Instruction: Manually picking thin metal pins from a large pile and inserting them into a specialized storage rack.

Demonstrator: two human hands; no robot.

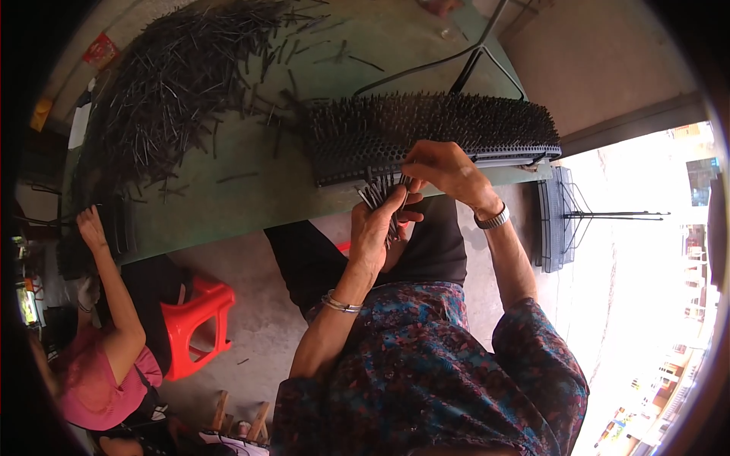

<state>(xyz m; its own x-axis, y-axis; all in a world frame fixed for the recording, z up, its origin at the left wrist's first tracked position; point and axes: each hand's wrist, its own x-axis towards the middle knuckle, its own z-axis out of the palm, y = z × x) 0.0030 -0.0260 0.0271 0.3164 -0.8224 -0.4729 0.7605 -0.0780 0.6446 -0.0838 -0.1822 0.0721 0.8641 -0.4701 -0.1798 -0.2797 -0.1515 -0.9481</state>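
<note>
My left hand (pixel 370 228) is closed round a bundle of thin black sticks (pixel 374 194), which fan out above the fingers at the table's front edge. Just to its right, my right hand (pixel 449 169) has its fingers and thumb drawn together in a pinch beside the bundle. What sits between those fingertips is too small to make out. Directly beyond both hands stands a long black rack (pixel 357 156) full of round holes. Many black sticks (pixel 456 118) poke up from it in dense rows. My hands hide part of the rack's front edge.
A large heap of loose black sticks (pixel 171 91) covers the left of the green table (pixel 228 220). Black metal rods (pixel 477 49) stand behind the rack. A co-worker in pink (pixel 114 372) reaches to the table at left, near a red stool (pixel 199 319). Another rack (pixel 557 220) is at right.
</note>
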